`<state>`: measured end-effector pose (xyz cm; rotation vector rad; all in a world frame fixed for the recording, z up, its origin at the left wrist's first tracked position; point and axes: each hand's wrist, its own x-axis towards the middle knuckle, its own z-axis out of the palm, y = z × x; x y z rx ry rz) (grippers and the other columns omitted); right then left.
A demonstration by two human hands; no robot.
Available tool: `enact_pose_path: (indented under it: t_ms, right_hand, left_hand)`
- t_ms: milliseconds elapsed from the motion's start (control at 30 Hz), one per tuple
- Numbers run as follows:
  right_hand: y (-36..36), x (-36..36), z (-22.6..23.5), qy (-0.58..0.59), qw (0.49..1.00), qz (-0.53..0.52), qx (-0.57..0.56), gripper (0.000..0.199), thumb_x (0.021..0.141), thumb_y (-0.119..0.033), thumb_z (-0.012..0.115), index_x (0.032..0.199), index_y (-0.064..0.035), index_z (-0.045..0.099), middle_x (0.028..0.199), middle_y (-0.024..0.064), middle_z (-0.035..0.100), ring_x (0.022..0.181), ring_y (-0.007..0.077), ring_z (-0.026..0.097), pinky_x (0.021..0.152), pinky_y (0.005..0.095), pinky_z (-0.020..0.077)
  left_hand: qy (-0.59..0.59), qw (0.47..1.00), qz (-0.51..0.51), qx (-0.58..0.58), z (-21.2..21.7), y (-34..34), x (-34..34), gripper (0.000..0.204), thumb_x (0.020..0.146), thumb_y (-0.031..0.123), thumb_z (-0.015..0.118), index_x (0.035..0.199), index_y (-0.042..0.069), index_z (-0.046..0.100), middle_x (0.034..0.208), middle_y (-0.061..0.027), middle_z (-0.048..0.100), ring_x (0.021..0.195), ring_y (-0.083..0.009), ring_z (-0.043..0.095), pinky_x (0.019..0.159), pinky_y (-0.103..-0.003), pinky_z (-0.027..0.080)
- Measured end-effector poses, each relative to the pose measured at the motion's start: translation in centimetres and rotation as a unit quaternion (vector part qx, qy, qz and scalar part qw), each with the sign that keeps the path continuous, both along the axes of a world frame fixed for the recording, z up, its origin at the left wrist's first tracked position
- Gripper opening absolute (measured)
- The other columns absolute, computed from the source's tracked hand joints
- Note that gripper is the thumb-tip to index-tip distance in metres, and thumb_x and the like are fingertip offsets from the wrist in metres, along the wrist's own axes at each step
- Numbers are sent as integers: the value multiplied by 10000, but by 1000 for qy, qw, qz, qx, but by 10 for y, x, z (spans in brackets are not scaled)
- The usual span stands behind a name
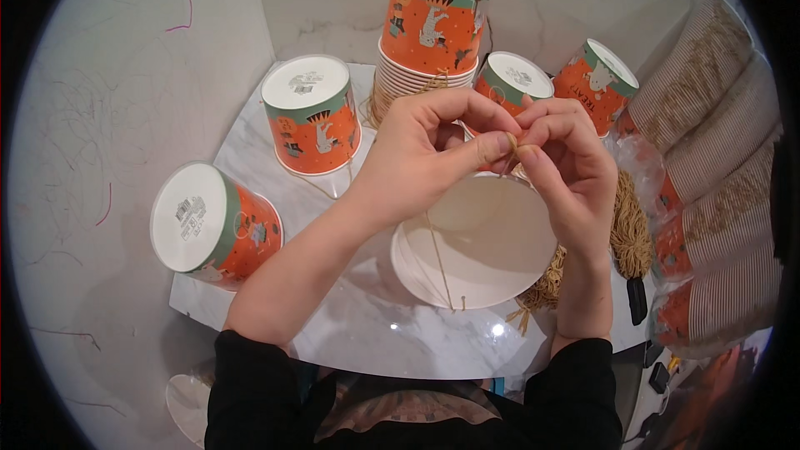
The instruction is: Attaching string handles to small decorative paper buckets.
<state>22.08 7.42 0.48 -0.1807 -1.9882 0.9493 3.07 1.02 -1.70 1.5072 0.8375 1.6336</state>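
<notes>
My left hand and my right hand meet above an open white paper bucket that lies tilted toward me on the small marble table. Both hands pinch a thin tan twine cord at the bucket's upper rim, fingertips touching. The cord runs down across the bucket's white inside to a hole near its lower rim. A bundle of the same tan cords lies just right of my right wrist.
Upside-down orange and green paper buckets stand around: one behind my left hand, one on its side at the left, a tall stack at the back, two at the back right. Sleeved bucket stacks lean at the right.
</notes>
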Motion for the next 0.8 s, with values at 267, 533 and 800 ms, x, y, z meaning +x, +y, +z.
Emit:
enact_pose_path:
  t_ms: [267,533,800]
  right_hand:
    - [1,-1,-4,13,999,31,-36,85,981,1,633,1042,52,604,1196,122,533,964,134,649,838,271,577]
    - [2,-3,-8,43,975,90,-198,114,956,7,672,1049,17,607,1115,73,586,986,102,616,848,255,549]
    - [-3,-5,-7,33,998,17,-58,89,976,39,625,1059,44,593,1124,85,562,910,122,653,831,261,563]
  left_hand:
    - [-7,997,-43,-56,6,-3,-6,169,932,27,734,1081,-36,684,964,-76,724,854,-115,712,763,-236,597]
    - [-21,998,-32,-52,7,-5,-5,141,925,32,746,1040,-27,689,954,-64,728,831,-100,709,730,-220,582]
    - [-21,999,14,-44,7,-7,2,112,930,36,741,1024,-12,700,912,-16,715,740,-11,634,646,-166,506]
